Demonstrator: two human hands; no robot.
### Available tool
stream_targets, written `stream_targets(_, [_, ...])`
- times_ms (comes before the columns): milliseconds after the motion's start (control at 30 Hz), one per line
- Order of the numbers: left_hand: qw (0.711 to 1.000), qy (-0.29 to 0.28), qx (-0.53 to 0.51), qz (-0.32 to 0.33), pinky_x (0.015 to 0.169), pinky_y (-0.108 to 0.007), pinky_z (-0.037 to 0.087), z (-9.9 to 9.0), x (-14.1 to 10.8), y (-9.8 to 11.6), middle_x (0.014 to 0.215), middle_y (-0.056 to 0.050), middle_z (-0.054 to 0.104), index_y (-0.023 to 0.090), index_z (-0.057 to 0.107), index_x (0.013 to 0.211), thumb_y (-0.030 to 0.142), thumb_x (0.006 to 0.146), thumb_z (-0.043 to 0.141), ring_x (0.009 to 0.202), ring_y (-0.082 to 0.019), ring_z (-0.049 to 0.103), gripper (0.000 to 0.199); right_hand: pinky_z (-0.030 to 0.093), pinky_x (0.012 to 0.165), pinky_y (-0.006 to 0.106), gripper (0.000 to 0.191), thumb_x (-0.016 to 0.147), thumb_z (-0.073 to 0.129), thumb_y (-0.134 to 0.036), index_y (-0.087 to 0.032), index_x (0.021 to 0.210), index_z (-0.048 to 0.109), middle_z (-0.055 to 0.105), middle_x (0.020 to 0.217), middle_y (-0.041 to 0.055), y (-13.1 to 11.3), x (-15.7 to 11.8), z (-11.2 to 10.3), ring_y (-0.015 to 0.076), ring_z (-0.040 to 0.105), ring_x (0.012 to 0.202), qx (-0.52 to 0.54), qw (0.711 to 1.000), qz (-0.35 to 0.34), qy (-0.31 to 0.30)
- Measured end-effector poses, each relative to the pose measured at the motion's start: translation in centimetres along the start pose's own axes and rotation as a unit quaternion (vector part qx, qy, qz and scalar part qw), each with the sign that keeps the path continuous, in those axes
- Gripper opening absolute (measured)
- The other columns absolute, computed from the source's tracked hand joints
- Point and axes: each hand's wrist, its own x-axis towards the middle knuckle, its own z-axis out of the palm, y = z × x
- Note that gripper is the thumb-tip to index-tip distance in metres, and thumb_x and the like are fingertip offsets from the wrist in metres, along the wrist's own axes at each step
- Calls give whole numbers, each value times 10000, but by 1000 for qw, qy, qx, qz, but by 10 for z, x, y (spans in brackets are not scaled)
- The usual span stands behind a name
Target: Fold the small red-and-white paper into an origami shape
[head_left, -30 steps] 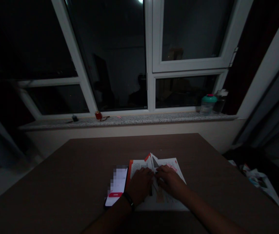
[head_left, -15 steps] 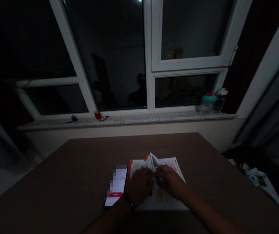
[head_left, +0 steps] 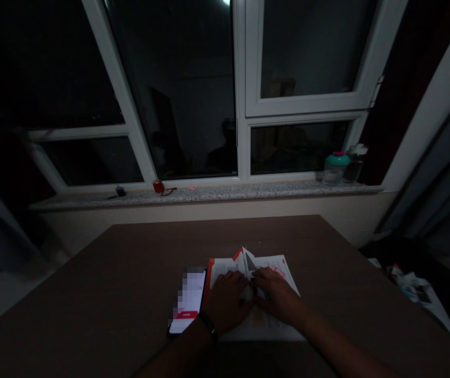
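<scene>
An open book or magazine [head_left: 262, 331] with printed pages and a red edge lies on the table. Above its middle, a folded paper piece [head_left: 244, 258], white with some red, sticks up in a point. My left hand [head_left: 231, 299], a dark band at its wrist, has its curled fingers against the left side of this piece. From the right, my right hand [head_left: 276, 296] presses bent fingers to the same paper. The fingertips of both hands nearly meet, and the paper's lower part is hidden beneath them. A pink patch [head_left: 277, 270] shows on the right page.
A lit phone [head_left: 189, 299] lies left of the book on the brown table [head_left: 130, 283]. Beyond, the stone windowsill [head_left: 217, 194] bears a small red jar [head_left: 158, 186], a dark little bottle [head_left: 120, 191] and a teal-lidded bottle [head_left: 335, 165]. Papers [head_left: 417, 289] lie off the table's right side.
My left thumb has shifted right, closer to the right hand's thumb, over the page. My fingers stay on the folded paper, and the book and phone have not moved.
</scene>
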Motion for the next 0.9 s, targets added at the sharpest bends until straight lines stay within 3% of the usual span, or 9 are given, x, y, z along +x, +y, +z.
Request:
stream_targets(233, [1000,0,-2,16,962,-491,382,0,-4,0,1264,-84,570,218,543,1247,480,780,709,1138,-320,501,560,339,1056,439,383,766,687,-262,-245,1147,653,561,1293,100,-1,-3,-2,287,478,1231,10,1000,6,-22])
stream_targets(500, [999,-14,-26,37,1034,-520,359,-2,-12,-8,1382,-126,518,206,491,1351,608,804,675,1240,-347,469,703,283,1114,445,631,715,767,-400,-233,1290,568,488,1400,123,-1,-10,-9,309,422,1305,15,998,-14,-56])
stream_targets(667, [999,-19,-39,24,1046,-480,361,-5,-9,-12,1345,-86,561,217,564,1281,355,892,644,1229,-295,491,420,331,1065,427,288,905,565,-288,-254,1182,638,568,1286,96,-5,-6,-11,261,491,1222,14,1000,-8,-27])
stream_targets(800, [999,-17,-47,22,1006,-441,394,-4,-4,-13,1230,-59,620,221,625,1182,224,894,613,1145,-267,534,288,369,1003,409,180,858,614,-234,-226,1028,674,606,1165,78,-5,-2,-6,254,527,1122,2,1000,-5,-4])
stream_targets(900, [999,-15,-50,16,993,-421,398,-1,-3,-13,1202,-50,625,228,635,1162,169,874,616,1124,-258,536,295,371,992,399,207,819,658,-226,-231,1026,668,602,1160,69,-3,-2,-4,254,523,1115,6,1000,-13,-2])
